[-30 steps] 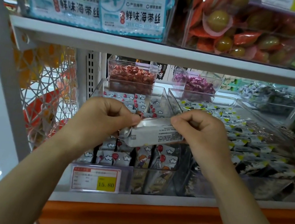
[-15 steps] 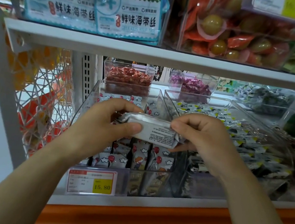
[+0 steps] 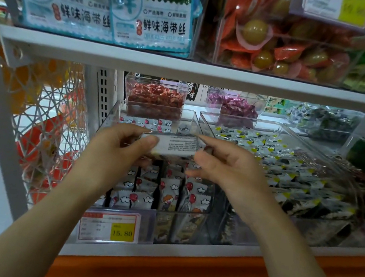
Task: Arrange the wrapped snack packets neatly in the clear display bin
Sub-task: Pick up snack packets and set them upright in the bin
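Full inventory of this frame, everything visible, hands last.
Held packet: 1, white-silver, over the bin, between both hands
Clear display bin: 1, transparent, lower shelf, front left
Cartoon packets: many, white with red, upright in rows in that bin
Price tag: 1, white and yellow, on that bin's front
Neighbour bin: 1, clear, to its right, holding white-black-yellow packets
Red sweets bin: 1, clear, behind, left
Purple sweets bin: 1, clear, behind, right
Seaweed bags: 2, blue-white, top shelf
Wire basket: 1, white, far left
Left hand: grips the packet's left end
Right hand: pinches its right end
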The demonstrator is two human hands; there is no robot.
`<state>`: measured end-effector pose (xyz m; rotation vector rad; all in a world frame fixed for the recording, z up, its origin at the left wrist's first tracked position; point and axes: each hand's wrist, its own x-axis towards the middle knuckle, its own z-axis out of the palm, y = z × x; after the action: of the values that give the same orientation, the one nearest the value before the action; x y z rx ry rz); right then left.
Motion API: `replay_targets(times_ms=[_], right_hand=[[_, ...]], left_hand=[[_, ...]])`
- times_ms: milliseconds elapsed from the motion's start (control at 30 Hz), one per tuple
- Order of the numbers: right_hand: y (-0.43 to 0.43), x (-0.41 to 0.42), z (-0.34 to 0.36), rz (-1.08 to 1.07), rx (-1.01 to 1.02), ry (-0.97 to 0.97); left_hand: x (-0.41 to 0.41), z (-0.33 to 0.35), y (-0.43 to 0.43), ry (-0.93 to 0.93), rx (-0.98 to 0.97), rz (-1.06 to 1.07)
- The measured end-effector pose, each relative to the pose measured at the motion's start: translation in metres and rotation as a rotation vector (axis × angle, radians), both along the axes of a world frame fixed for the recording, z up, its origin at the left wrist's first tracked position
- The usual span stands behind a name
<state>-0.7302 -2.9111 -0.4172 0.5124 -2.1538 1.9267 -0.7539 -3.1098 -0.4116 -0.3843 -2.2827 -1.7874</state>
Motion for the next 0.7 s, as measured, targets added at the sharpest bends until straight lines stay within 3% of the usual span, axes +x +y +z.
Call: replay_targets(times_ms=[133,333,500,700], right_hand=[[-0.004,-0.002,0.000,-0.191,0.119,0.192],[0.013,-0.011,0.003,-0.545,-0.083,0.234],[0.018,-0.017,-0.002,-0.582,-0.062,0.175],[0.015,-0.022,-0.004,-0.555,-0.103,0.152]], left_hand=[[0.001,-0.001,0.009,0.015,-0.009,0.021],[-0.015,-0.003,0.008,0.143,-0.307,0.196],[-0.043,-0.011,0.026,0.135,-0.678,0.021],[-0.081,-0.023,0.049,0.067,-1.258,-0.091]])
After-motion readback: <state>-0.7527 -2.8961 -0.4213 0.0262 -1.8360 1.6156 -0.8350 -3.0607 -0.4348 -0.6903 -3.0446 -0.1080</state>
